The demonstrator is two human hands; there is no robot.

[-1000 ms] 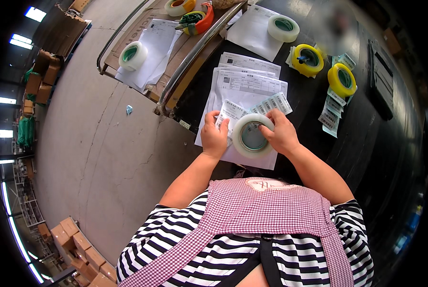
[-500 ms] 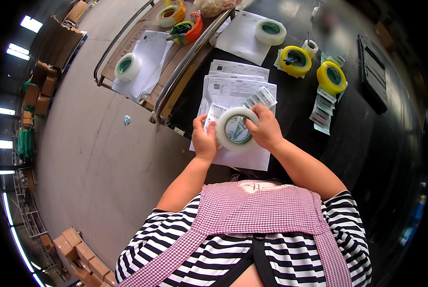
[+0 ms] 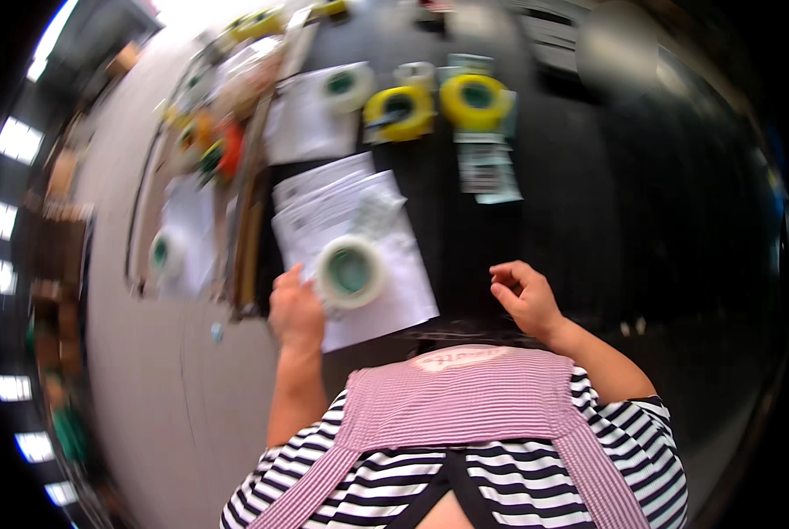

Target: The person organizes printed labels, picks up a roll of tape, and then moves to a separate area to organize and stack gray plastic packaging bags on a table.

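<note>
A clear tape roll [image 3: 350, 271] with a green core lies on a stack of printed white sheets [image 3: 394, 304], at the near edge of a black table. My left hand [image 3: 296, 310] is at the left edge of these sheets, just left of the roll. Motion smears its fingers, and I cannot tell whether it grips the paper. To the right, over bare black tabletop, my right hand [image 3: 528, 300] is empty, its fingers loosely bent and the thumb apart from the index finger. Pale labels [image 3: 378, 217] rest on the sheets beyond the roll.
Farther back are a yellow tape roll [image 3: 398, 113], another yellow roll [image 3: 474, 99] with a label strip [image 3: 489, 169] below it, and a clear roll [image 3: 347, 88] on paper. A cart [image 3: 251, 220] stands against the table's left side, carrying papers, tape and an orange tape dispenser [image 3: 232, 148].
My right hand has let go of the clear tape roll and moved right. The roll now lies on the sheets. The view has turned and shifted right, blurring the scene.
</note>
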